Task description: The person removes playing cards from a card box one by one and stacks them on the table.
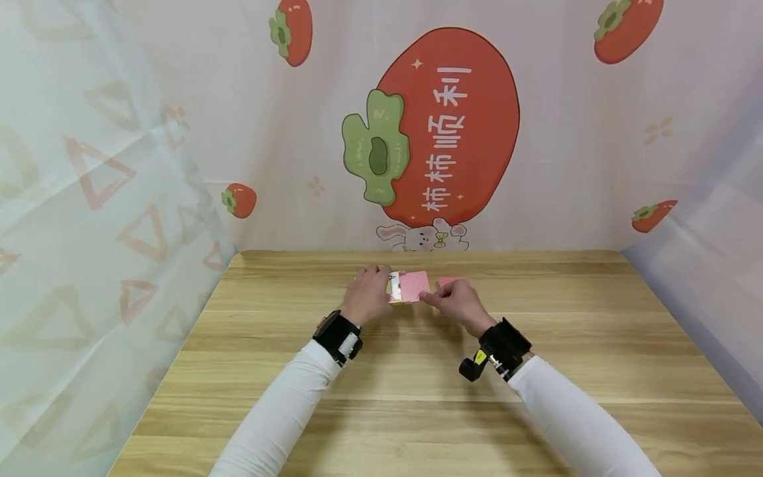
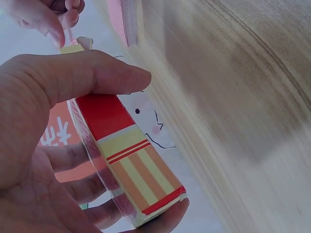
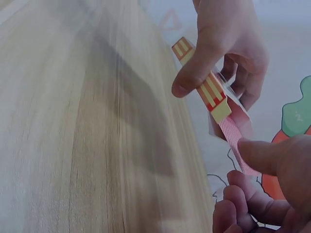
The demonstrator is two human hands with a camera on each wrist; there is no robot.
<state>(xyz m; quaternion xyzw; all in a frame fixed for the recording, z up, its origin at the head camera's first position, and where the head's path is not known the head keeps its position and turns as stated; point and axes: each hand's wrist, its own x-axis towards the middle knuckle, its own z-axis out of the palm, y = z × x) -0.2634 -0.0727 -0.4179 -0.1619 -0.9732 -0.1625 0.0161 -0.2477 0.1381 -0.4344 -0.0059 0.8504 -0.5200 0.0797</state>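
The right hand [image 1: 457, 303] is pinching a pink card [image 3: 231, 136], which is jutting toward three o'clock from the box [image 2: 131, 155] the left hand [image 1: 365, 296] is gripping near the table's [image 1: 411, 411] twelve-o'clock edge. A pink stack [image 1: 447, 281] is resting at the right hand's eleven o'clock.

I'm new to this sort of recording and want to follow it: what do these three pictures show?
There is no machine here: a person works with a bare left hand and right hand. The wide picture comes from a camera on the head, looking forward and down. The other two come from cameras worn on the wrists, each watching its own hand's work. The left hand holds a small card box. The right hand pinches a pink-patterned card at the box's end; it could be more than one. A pink stack lies on the wooden table, partly behind that hand.
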